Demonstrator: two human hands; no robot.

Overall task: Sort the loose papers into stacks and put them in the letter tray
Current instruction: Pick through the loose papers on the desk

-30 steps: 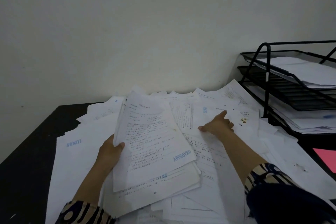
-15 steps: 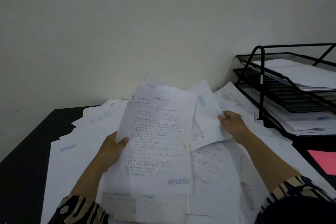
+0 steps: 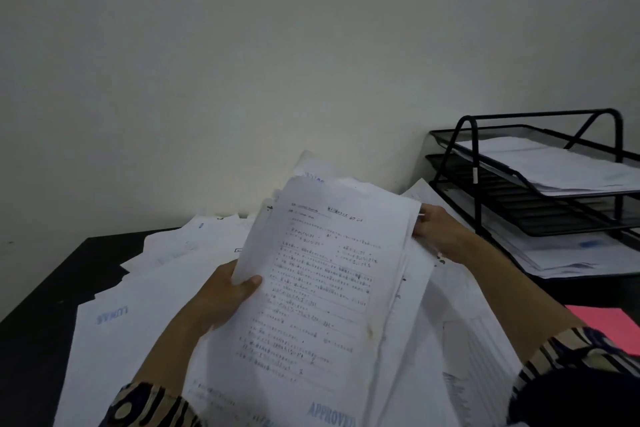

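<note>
Your left hand (image 3: 221, 302) grips the paper stack (image 3: 322, 288) | your right hand (image 3: 438, 230) pinches its far edge | letter tray (image 3: 478, 204) right

white papers (image 3: 322, 288) stamped blue, black letter tray (image 3: 519, 208), pink sheet (image 3: 606, 326), striped sleeves (image 3: 568, 350)

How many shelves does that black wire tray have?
3, stacked: the top shelf holds papers, the middle shelf looks bare, and the bottom shelf's papers hide its base. Its right end is out of frame.
</note>
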